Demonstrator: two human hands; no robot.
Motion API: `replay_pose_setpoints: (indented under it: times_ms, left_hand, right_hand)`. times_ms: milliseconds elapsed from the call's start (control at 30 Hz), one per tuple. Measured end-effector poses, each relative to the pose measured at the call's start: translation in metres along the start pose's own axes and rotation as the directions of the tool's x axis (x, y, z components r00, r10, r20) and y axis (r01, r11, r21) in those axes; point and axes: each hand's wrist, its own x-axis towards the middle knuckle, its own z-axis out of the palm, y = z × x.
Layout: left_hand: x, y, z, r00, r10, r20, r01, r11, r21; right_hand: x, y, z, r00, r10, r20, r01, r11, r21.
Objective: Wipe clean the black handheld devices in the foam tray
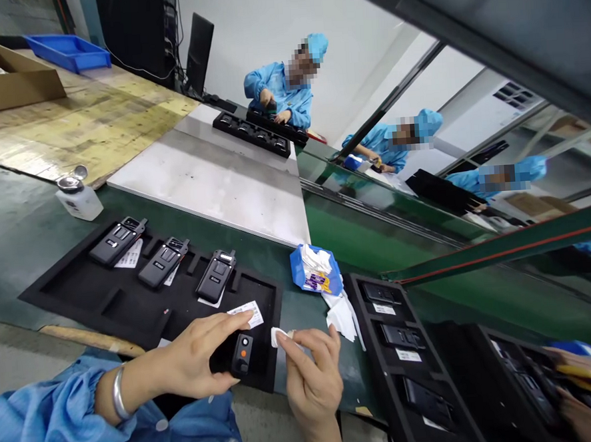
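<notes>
The left hand [194,360] is gripping a radio [242,355] over the tray [79,287]. The right hand [312,373] is pinching a wipe [278,335] beside it.

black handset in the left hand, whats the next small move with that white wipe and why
Probably bring the white wipe, pinched in the right hand, onto the side of the black handset. The left hand holds the handset over the black foam tray with its orange-button side turned toward the wipe, and the two sit close but apart.
</notes>
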Motion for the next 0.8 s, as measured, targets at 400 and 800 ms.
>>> replay_pose_setpoints:
  times_ms: [400, 800]
  left_hand:
    - [0.004, -0.001, 0.000, 0.999, 0.033, 0.002, -0.033, 0.999, 0.003]
    - [0.004, 0.001, -0.002, 0.999, 0.048, 0.004, -0.048, 0.998, 0.037]
  right_hand:
    - [0.010, -0.018, 0.007, 0.999, 0.004, -0.054, -0.001, 0.999, 0.053]
    - [0.018, -0.033, 0.015, 0.980, -0.198, -0.023, 0.195, 0.977, -0.084]
